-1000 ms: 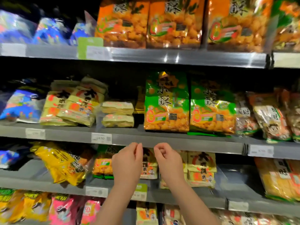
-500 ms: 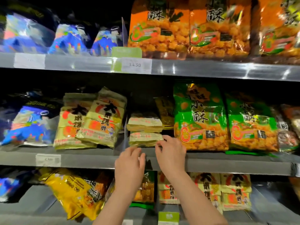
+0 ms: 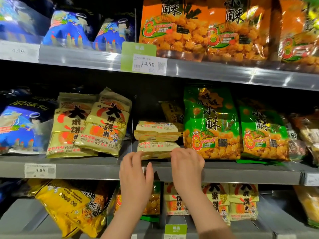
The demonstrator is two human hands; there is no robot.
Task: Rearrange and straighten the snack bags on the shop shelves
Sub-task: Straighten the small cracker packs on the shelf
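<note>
Grey metal shelves [image 3: 89, 169] fill the whole frame in three tiers. On the top tier, at the upper right, stand large orange plastic snack bags [image 3: 174, 26] in an upright row. Below them, on the middle tier at the right, two tall green plastic snack bags [image 3: 210, 123] stand side by side and touching. Left of centre on the same tier, pale yellow rice-cracker bags with red and black print [image 3: 103, 121] lean back and overlap one another. Blue cartoon-printed bags [image 3: 19, 128] lie at the far left of the middle tier, with more of the same kind at the upper left. A bright yellow crinkled bag [image 3: 65, 204] lies tilted on the bottom tier at the lower left.

In the middle of the frame, between the rice-cracker bags and the green bags, a short stack of flat pale yellow packs [image 3: 157, 135] lies on the middle tier near its front edge.

The left hand [image 3: 136, 175] reaches up from below, its fingers spread and nearly straight, their tips touching the left front corner of the lowest pack. The right hand [image 3: 187, 164] has its fingers bent over the right front corner of that pack; whether they pinch it cannot be told.

A green-and-white price label reading 14.50 [image 3: 146, 63] hangs on the top shelf's edge, and a white 4.99 label [image 3: 40, 170] sits on the middle edge at left.
</note>
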